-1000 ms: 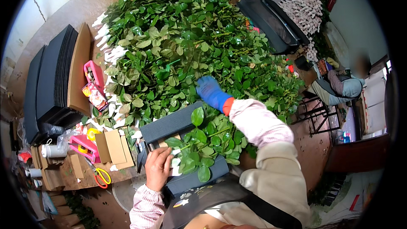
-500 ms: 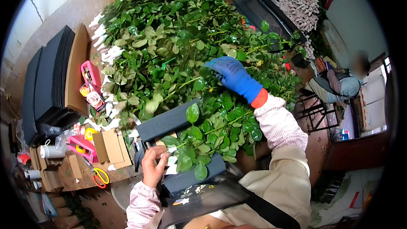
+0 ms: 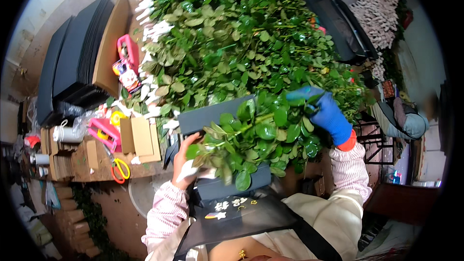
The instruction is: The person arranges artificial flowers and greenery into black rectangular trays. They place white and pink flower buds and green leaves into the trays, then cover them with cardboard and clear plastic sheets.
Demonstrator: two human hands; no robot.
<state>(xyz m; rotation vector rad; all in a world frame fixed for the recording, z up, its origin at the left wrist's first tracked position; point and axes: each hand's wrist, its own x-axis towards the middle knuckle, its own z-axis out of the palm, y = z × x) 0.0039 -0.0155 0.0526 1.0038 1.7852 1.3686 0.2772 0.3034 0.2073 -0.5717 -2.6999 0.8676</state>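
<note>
Leafy green stems [image 3: 266, 130] lie across a dark grey cardboard wrap [image 3: 200, 117], whose other flap shows nearer my body. My bare left hand [image 3: 182, 166] curls round the white-wrapped ends of these stems at their left. In a blue glove with an orange cuff, my right hand [image 3: 331, 116] grips the right part of a leafy stem; leaves partly hide its fingers. Behind both hands spreads a big heap of leafy stems [image 3: 232, 48], its white-wrapped ends [image 3: 157, 30] lined up on the left.
Dark cardboard sheets [image 3: 79, 50] stand at left beside a brown one [image 3: 110, 48]. Pink tape dispensers [image 3: 105, 134], yellow-and-orange scissors [image 3: 120, 169], cardboard pieces [image 3: 141, 140] and a white cup [image 3: 63, 133] lie nearby. A black tray [image 3: 338, 26] sits far right; a person [image 3: 398, 116] is beyond.
My right hand has come nearer and to the right, out of the heap, with a leafy stem. More leaves now lie over the cardboard wrap. The view has shifted.
</note>
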